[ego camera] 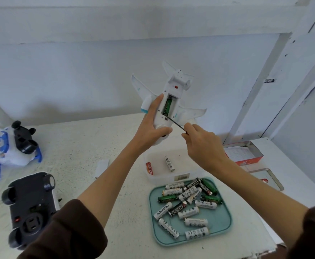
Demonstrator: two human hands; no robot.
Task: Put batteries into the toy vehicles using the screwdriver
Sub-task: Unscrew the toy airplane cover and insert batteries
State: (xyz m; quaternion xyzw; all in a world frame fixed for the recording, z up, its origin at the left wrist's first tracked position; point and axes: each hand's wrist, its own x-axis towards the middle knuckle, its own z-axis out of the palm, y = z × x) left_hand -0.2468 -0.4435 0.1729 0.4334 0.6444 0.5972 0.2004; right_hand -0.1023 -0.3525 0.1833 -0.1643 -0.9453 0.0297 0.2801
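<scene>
**Screwdriver Meets Toy Plane's Open Battery Bay**

A person's left hand [151, 126] gripped a white toy airplane [168, 107] belly-up above the table [89, 146], its battery compartment uncovered with a green battery [167, 106] inside. The right hand [202, 144] pinched a thin screwdriver [175, 123], its tip at the compartment's near edge. Loose batteries [188, 206] filled a teal tray [224, 223] below; a dark toy car [31, 208] lay overturned at left.

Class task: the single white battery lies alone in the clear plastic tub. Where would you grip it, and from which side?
Pinch the white battery across its round middle, coming straight down from above: it lies flat, and the clear plastic tub walls block a sideways approach.
</scene>
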